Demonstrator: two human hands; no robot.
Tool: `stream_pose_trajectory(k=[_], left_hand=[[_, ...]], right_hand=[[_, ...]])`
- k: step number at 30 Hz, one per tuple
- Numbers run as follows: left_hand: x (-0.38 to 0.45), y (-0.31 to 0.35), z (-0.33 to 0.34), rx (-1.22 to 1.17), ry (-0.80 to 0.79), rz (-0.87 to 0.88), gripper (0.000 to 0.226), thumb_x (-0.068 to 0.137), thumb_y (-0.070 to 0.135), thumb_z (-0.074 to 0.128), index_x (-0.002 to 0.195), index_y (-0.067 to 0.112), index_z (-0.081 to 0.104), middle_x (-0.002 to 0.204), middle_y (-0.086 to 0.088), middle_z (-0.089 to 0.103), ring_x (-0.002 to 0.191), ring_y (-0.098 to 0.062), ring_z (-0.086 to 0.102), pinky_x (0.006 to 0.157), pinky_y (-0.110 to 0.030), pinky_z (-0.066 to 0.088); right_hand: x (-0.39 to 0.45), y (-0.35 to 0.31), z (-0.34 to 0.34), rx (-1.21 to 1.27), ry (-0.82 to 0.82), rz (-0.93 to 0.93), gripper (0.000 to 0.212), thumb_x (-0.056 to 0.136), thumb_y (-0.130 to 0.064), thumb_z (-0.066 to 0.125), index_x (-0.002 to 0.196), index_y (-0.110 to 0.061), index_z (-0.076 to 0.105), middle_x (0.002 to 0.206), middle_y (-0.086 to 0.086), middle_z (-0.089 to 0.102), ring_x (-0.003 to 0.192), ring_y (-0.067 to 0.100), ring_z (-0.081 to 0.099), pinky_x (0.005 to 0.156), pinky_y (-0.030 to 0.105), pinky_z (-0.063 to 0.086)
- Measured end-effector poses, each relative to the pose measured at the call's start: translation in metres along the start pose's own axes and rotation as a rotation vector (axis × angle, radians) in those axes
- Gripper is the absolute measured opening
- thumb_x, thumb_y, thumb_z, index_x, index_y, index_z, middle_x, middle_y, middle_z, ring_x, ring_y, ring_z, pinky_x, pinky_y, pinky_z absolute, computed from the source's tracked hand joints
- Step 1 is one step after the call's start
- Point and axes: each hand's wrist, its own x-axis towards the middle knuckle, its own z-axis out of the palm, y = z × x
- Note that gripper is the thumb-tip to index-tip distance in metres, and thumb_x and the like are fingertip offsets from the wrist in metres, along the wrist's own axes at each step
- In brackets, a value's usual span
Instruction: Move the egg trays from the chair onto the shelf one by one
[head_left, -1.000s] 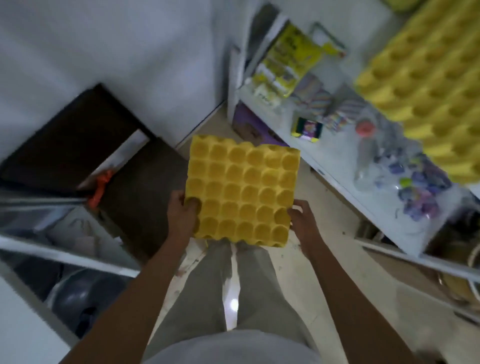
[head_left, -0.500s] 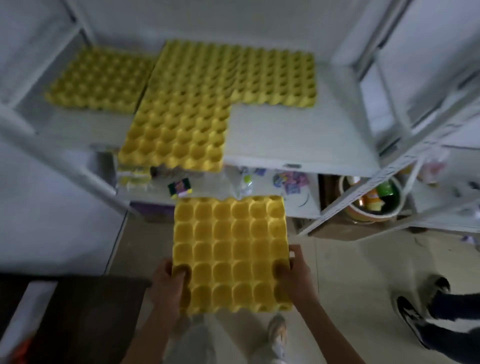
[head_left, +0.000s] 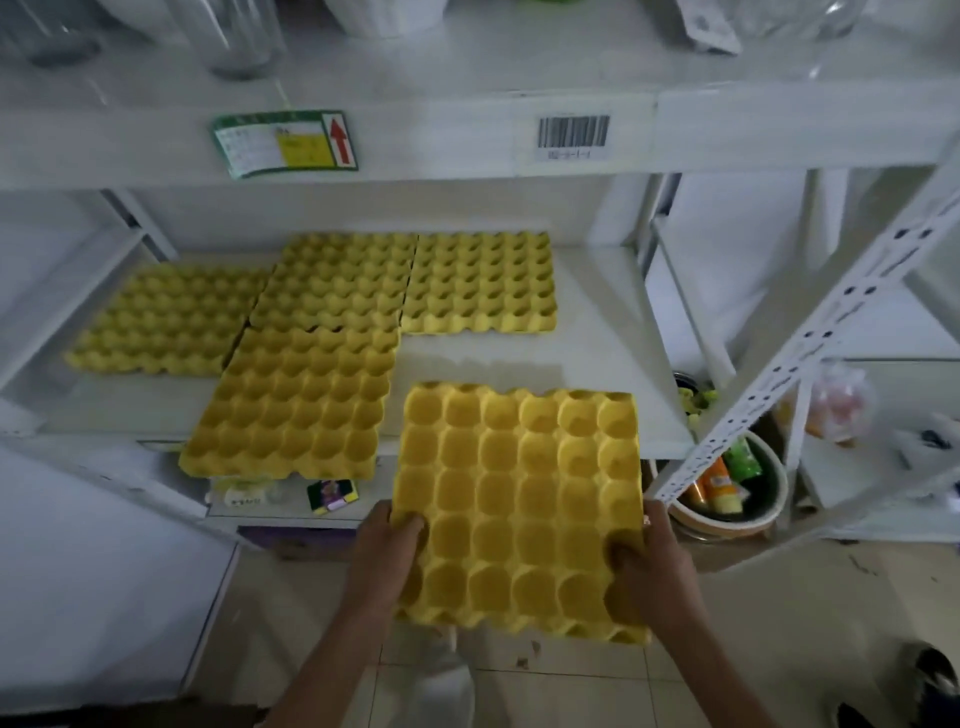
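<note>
Grip: both hands clamped on the near end of a yellow egg tray (head_left: 519, 499), left hand (head_left: 387, 553) on the left edge, right hand (head_left: 647, 564) on the right edge, thumbs hooked over the top into cups, fingers hidden underneath. Symmetric two-sided hold, probably to keep the thin moulded tray flat and stop it sagging or twisting.

Tray held in air, cups up, roughly level, far edge just over the front lip of the shelf (head_left: 597, 364), near half out over the floor. Not set down yet.

Already on that shelf: left tray (head_left: 171, 317), back-middle tray (head_left: 337, 280), back-right tray (head_left: 480, 283), front-middle tray (head_left: 296, 400). Laid edge to edge in a grid, not stacked. Front-middle one overhangs the front lip a little.

Open slot: bare front-right patch, right of the front-middle tray and in front of the back-right one. Held tray lined up with it, so judged as the target. Task judged well along; chair not in view, so remaining count unknown.

Next move, as a guess: push forward, lower flat, square up against neighbours, then let go. Risks: catching the neighbour's edge, clipping the perforated upright (head_left: 810, 358) on the right, leaving too much overhang.

Barcode label (head_left: 573, 136) and green tag (head_left: 285, 143) on the shelf edge above; bowl of packets (head_left: 727, 483) lower right.
</note>
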Motion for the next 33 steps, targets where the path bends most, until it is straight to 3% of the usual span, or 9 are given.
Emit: stream_pose_trajectory(k=[3,6,9,14,18,21,26,30,33], left_hand=[[0.047,0.027,-0.014,0.242,0.014,0.189,0.028,0.089,0.047,0.054,0.109,0.028,0.059,0.103,0.002,0.065,0.096,-0.022,0.065,0.081,-0.041,0.052],[0.093,0.048,-0.023,0.365,-0.038,0.264,0.051,0.093,0.047,0.058,0.138,0.023,0.052,0.133,-0.003,0.051,0.124,-0.028,0.053,0.105,-0.050,0.049],[0.126,0.064,-0.028,0.352,-0.027,0.282,0.071,0.094,0.050,0.059,0.154,0.019,0.037,0.151,-0.006,0.041,0.141,-0.030,0.042,0.116,-0.050,0.040],[0.149,0.068,-0.039,0.401,-0.092,0.454,0.057,0.098,0.051,0.055,0.146,0.021,0.051,0.143,-0.002,0.051,0.132,-0.022,0.052,0.109,-0.045,0.048],[0.170,0.061,-0.064,0.600,0.085,0.709,0.062,0.093,0.053,0.049,0.140,0.013,0.059,0.140,-0.006,0.055,0.125,-0.028,0.058,0.097,-0.049,0.053],[0.188,0.046,-0.072,0.734,0.103,0.696,0.076,0.091,0.062,0.039,0.144,0.010,0.056,0.155,-0.010,0.046,0.136,-0.034,0.052,0.101,-0.052,0.050],[0.202,0.023,-0.063,0.814,0.125,0.751,0.070,0.097,0.060,0.041,0.145,0.010,0.053,0.167,-0.012,0.029,0.133,-0.033,0.055,0.103,-0.049,0.047],[0.206,0.022,-0.060,0.775,0.153,0.754,0.064,0.094,0.056,0.051,0.144,0.015,0.051,0.166,-0.006,0.032,0.141,-0.027,0.049,0.105,-0.045,0.046],[0.208,0.028,-0.057,0.720,0.172,0.721,0.058,0.090,0.048,0.065,0.139,0.018,0.055,0.161,-0.004,0.039,0.142,-0.025,0.047,0.104,-0.044,0.046]], right_hand=[[0.050,-0.036,0.020,-0.085,0.035,-0.054,0.053,0.085,-0.002,0.062,0.131,-0.021,0.043,0.095,0.007,0.064,0.087,0.035,0.064,0.070,0.041,0.052],[0.093,-0.064,0.042,-0.146,0.056,-0.041,0.044,0.087,-0.005,0.064,0.125,-0.013,0.044,0.097,0.011,0.064,0.093,0.038,0.063,0.074,0.042,0.051],[0.121,-0.076,0.058,-0.204,0.058,0.006,0.042,0.085,-0.005,0.066,0.120,-0.011,0.045,0.105,0.016,0.068,0.097,0.039,0.065,0.076,0.042,0.052],[0.149,-0.087,0.064,-0.324,0.037,0.066,0.044,0.087,-0.012,0.068,0.124,-0.012,0.044,0.109,0.015,0.066,0.096,0.037,0.064,0.079,0.047,0.057],[0.165,-0.093,0.063,-0.446,0.002,0.039,0.045,0.089,-0.021,0.068,0.126,-0.013,0.043,0.111,0.015,0.062,0.098,0.037,0.064,0.082,0.048,0.056],[0.175,-0.099,0.064,-0.482,-0.019,0.009,0.046,0.090,-0.022,0.068,0.128,-0.013,0.042,0.114,0.016,0.062,0.099,0.038,0.064,0.083,0.050,0.056],[0.181,-0.100,0.063,-0.435,-0.024,0.029,0.052,0.089,-0.022,0.070,0.133,-0.018,0.043,0.115,0.014,0.066,0.099,0.037,0.064,0.078,0.044,0.052],[0.183,-0.097,0.066,-0.475,-0.017,0.019,0.046,0.091,-0.022,0.068,0.128,-0.016,0.042,0.113,0.013,0.066,0.086,0.030,0.057,0.069,0.038,0.044],[0.190,-0.107,0.066,-0.535,-0.050,0.027,0.045,0.091,-0.022,0.067,0.124,-0.014,0.037,0.111,0.013,0.064,0.085,0.030,0.057,0.067,0.039,0.047]])
